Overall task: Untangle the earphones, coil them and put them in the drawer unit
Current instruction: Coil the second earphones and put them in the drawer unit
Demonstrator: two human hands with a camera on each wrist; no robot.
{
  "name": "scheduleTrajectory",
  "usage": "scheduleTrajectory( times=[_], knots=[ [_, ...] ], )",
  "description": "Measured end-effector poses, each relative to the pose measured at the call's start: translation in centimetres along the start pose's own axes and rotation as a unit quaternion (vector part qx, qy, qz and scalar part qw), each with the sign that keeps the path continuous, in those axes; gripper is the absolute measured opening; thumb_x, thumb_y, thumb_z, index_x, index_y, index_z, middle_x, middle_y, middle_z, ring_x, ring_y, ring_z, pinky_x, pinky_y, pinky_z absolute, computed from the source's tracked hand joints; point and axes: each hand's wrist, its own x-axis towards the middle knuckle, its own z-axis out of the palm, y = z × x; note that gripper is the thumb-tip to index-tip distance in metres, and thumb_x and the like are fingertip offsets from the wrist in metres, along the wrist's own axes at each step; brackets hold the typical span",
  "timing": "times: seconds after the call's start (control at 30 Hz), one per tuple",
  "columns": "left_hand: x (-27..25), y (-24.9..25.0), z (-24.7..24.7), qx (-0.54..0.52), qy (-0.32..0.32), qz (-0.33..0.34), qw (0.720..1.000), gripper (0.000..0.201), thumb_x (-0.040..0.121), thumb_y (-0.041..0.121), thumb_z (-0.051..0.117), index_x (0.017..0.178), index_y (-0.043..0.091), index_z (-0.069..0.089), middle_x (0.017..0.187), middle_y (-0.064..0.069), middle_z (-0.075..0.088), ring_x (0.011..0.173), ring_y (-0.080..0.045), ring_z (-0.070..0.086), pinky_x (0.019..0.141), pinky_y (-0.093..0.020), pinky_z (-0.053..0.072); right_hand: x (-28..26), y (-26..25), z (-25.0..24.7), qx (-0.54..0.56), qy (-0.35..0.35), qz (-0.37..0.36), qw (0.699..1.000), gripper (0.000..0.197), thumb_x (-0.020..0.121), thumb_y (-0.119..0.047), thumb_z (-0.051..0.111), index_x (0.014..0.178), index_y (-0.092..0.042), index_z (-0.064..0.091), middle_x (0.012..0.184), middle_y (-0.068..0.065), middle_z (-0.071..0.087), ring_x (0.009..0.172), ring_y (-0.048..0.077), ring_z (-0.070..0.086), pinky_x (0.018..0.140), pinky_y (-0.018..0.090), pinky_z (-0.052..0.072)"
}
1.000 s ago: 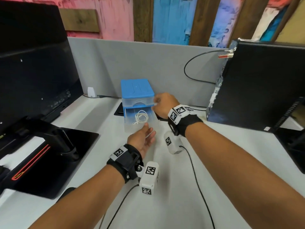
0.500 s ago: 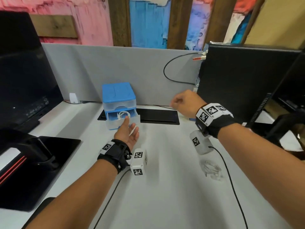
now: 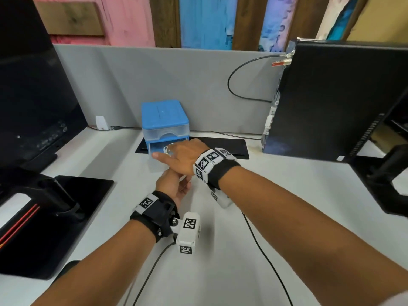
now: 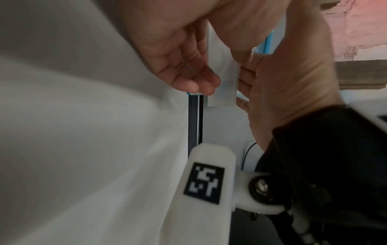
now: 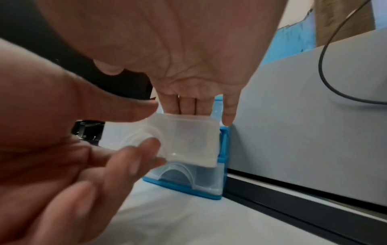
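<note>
The blue drawer unit (image 3: pixel 164 115) stands by the grey divider with one clear drawer (image 5: pixel 188 140) pulled out. A loop of the white earphones (image 3: pixel 167 149) shows inside it, beside my right hand (image 3: pixel 183 155). That hand comes from above, its straight fingers (image 5: pixel 188 104) dipping behind the drawer front, fingertips hidden. My left hand (image 3: pixel 174 186) is at the drawer front (image 4: pixel 223 82), straight fingers (image 5: pixel 146 147) against the handle arch and thumb by the top rim. A shut drawer (image 5: pixel 199 180) sits below.
A black monitor (image 3: pixel 33 96) and its base (image 3: pixel 72 206) fill the left. A black computer tower (image 3: pixel 331 100) stands right, and a black cable slot (image 3: pixel 220 144) lies behind the unit. Wrist camera cables (image 3: pixel 265 261) trail over the white desk (image 3: pixel 287 195).
My right hand has swung back from the right and lowered its fingers into the pulled-out drawer. The left hand has stayed at the drawer front.
</note>
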Motion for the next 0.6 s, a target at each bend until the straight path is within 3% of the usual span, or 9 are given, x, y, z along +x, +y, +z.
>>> scheduleTrajectory(
  times=[0.1, 0.17, 0.27, 0.37, 0.47, 0.53, 0.6],
  knots=[
    [0.7, 0.0, -0.1, 0.025, 0.022, -0.002, 0.999, 0.027, 0.092, 0.029, 0.063, 0.113, 0.013, 0.068, 0.081, -0.004, 0.071, 0.063, -0.011, 0.062, 0.054, -0.023, 0.052, 0.8, 0.3, 0.3, -0.007, -0.031, 0.017, 0.999, 0.085, 0.09, -0.075, 0.009, 0.12, -0.018, 0.064, 0.108, 0.004, 0.07, 0.096, 0.024, 0.063, 0.091, 0.043, 0.048],
    [1.4, 0.3, -0.1, 0.039, 0.041, 0.001, 0.998, 0.026, 0.09, 0.028, 0.066, 0.11, 0.012, 0.07, 0.082, -0.006, 0.073, 0.061, -0.012, 0.063, 0.052, -0.023, 0.052, 1.2, 0.4, 0.4, -0.004, -0.038, 0.026, 0.999, 0.084, 0.091, -0.074, 0.011, 0.13, -0.017, 0.059, 0.12, 0.005, 0.067, 0.107, 0.027, 0.061, 0.094, 0.043, 0.046],
    [2.0, 1.0, -0.1, 0.045, 0.063, 0.011, 0.997, 0.03, 0.09, 0.038, 0.067, 0.107, 0.014, 0.07, 0.09, -0.006, 0.075, 0.067, -0.014, 0.065, 0.055, -0.024, 0.053, 1.4, 0.8, 0.6, 0.006, -0.016, 0.031, 0.999, 0.069, 0.095, -0.068, 0.024, 0.12, -0.017, 0.063, 0.113, 0.005, 0.069, 0.104, 0.026, 0.063, 0.088, 0.039, 0.048],
    [2.2, 2.2, 0.4, 0.037, 0.068, 0.009, 0.997, 0.035, 0.085, 0.05, 0.068, 0.102, 0.019, 0.068, 0.098, -0.002, 0.074, 0.078, -0.015, 0.066, 0.059, -0.027, 0.055, 0.1, 2.4, 0.0, 0.047, 0.056, 0.028, 0.997, 0.049, 0.093, -0.058, 0.043, 0.113, -0.021, 0.067, 0.112, 0.005, 0.069, 0.102, 0.026, 0.064, 0.088, 0.038, 0.052],
    [2.3, 3.4, 1.0, 0.012, 0.056, -0.013, 0.998, 0.042, 0.08, 0.054, 0.071, 0.102, 0.018, 0.067, 0.102, 0.0, 0.073, 0.077, -0.015, 0.065, 0.068, -0.029, 0.058, -3.4, 5.3, -1.1, 0.105, 0.094, 0.029, 0.99, 0.046, 0.089, -0.059, 0.047, 0.11, -0.024, 0.069, 0.107, 0.001, 0.071, 0.096, 0.023, 0.065, 0.086, 0.039, 0.054],
    [2.2, 4.0, 1.3, -0.019, 0.047, -0.026, 0.998, 0.037, 0.081, 0.052, 0.071, 0.099, 0.02, 0.063, 0.102, 0.001, 0.069, 0.079, -0.015, 0.063, 0.083, -0.03, 0.057, -6.5, 8.2, -1.9, 0.15, 0.092, 0.068, 0.982, 0.041, 0.091, -0.05, 0.056, 0.114, -0.019, 0.07, 0.108, 0.0, 0.073, 0.097, 0.019, 0.067, 0.09, 0.037, 0.054],
    [2.1, 4.3, 1.7, -0.042, 0.036, -0.03, 0.998, 0.033, 0.085, 0.051, 0.066, 0.102, 0.022, 0.06, 0.102, 0.002, 0.065, 0.078, -0.014, 0.061, 0.08, -0.027, 0.055, -10.0, 11.4, -2.5, 0.176, 0.072, 0.118, 0.975, 0.03, 0.091, -0.04, 0.063, 0.109, -0.018, 0.072, 0.102, -0.002, 0.074, 0.092, 0.015, 0.067, 0.092, 0.036, 0.054]
  ],
)
